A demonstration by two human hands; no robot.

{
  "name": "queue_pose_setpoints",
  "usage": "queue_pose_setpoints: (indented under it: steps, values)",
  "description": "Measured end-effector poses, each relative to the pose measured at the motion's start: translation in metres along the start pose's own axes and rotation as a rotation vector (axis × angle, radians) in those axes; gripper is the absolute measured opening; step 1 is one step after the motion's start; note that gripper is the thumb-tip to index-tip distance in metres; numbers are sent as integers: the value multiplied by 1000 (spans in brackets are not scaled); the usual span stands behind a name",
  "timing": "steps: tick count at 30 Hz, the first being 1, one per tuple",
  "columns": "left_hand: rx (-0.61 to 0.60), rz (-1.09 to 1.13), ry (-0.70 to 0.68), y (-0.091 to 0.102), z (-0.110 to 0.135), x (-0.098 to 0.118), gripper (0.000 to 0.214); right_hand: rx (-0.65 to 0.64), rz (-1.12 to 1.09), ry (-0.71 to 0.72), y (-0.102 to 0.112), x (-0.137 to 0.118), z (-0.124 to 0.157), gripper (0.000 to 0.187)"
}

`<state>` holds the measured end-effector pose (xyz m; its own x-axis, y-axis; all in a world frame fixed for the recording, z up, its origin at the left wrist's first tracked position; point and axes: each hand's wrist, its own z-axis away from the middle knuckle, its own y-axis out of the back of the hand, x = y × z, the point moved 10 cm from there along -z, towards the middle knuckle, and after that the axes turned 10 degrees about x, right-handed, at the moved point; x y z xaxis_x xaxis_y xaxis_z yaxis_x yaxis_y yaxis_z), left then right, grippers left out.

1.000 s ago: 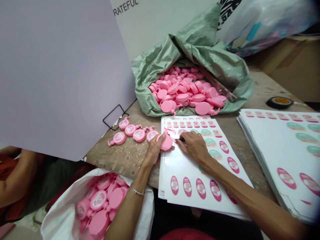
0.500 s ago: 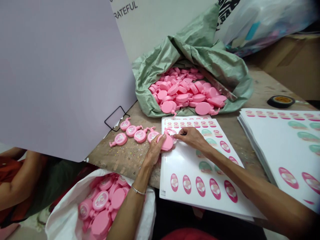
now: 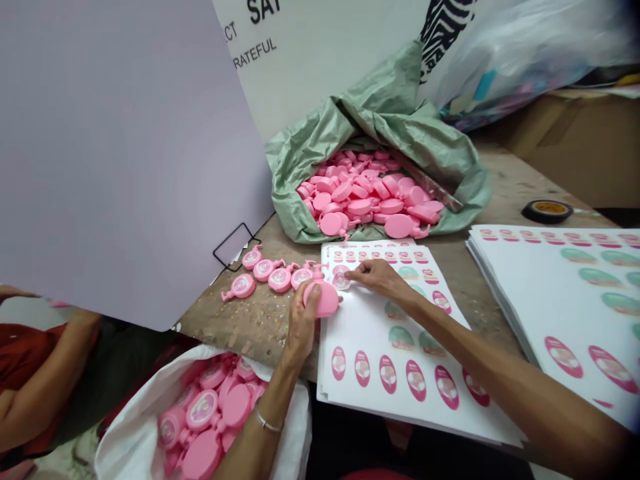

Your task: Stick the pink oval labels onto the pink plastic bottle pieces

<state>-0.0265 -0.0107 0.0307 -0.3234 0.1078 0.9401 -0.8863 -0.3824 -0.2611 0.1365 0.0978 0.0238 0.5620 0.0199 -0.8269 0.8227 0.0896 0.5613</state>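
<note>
A round, flat pink plastic bottle (image 3: 327,299) with a spout-like neck is gripped in my left hand (image 3: 303,321), its plain face showing. My right hand (image 3: 379,276) pinches the edge of a round, pale pink sticker (image 3: 341,277) between thumb and forefinger. The sticker is over the upper left of a stack of printed sticker sheets (image 3: 357,327), just beyond the bottle and apart from it. Left of my left hand, several pink bottles with round labels (image 3: 243,286) lie in a loose group on the wooden table (image 3: 270,317).
Behind the sheets, a green sack (image 3: 295,190) spills plain pink bottles. Below the table edge, a white sack (image 3: 125,427) holds labelled ones. More sticker sheets (image 3: 520,293) and a tape roll (image 3: 547,211) lie right. A large pale panel (image 3: 125,153) stands left, near a person's arm (image 3: 65,347).
My left hand has drawn the bottle slightly toward me and left, away from the sticker. My right hand still pinches the sticker. The head view has shifted a little.
</note>
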Motion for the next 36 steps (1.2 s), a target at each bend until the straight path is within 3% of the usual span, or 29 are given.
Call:
queue_pose_setpoints:
  steps: [3, 6, 11, 14, 18, 22, 30, 36]
  values:
    - [-153, -129, 3, -14, 23, -6, 42, -42, 24, 17, -6, -1, 1, 44]
    - [-249, -195, 90, -22, 34, -23, 40, -63, 43, 42, -6, -12, 0, 41]
    - [-227, -168, 110, -23, 31, -30, 42, 4, -57, 136, 25, -57, 1, 41]
    - [-154, 10, 143, -22, 31, -27, 44, 105, -195, 223, 53, -80, 25, 40]
    - [-99, 241, 283, -33, 37, -25, 54, 112, -242, 220, 58, -69, 76, 38]
    - [-85, 292, 356, -45, 41, -23, 57, 170, -253, 194, 58, -50, 106, 33]
    - [-156, 223, 322, -55, 47, -23, 57, 173, -211, 224, 62, -48, 111, 29]
    - [-123, 222, 264, -53, 47, -15, 57, 194, -201, 206, 60, -47, 111, 28]
